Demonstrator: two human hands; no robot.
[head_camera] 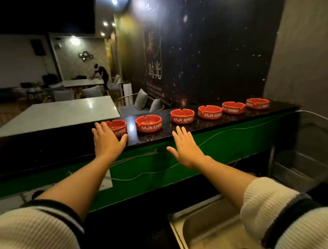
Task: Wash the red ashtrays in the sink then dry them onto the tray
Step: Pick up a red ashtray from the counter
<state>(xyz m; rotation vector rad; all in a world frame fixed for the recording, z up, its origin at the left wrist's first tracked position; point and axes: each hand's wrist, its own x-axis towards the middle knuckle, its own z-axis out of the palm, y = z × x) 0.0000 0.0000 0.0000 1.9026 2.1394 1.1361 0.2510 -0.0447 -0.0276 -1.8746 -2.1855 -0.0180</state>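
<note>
The left hand reaches flat, fingers straight and close together, thumb out beside the nearest ashtray, which its fingertips partly cover. The right hand hovers with fingers straight and slightly spread, holding nothing, just short of the counter edge. Beyond its fingertips sit a second ashtray and a third; three more run off to the right. Whether they hold anything cannot be told. Below the right forearm lies a steel sink. The counter is black over a green front; behind it are a pale table and a dark wall.
</note>
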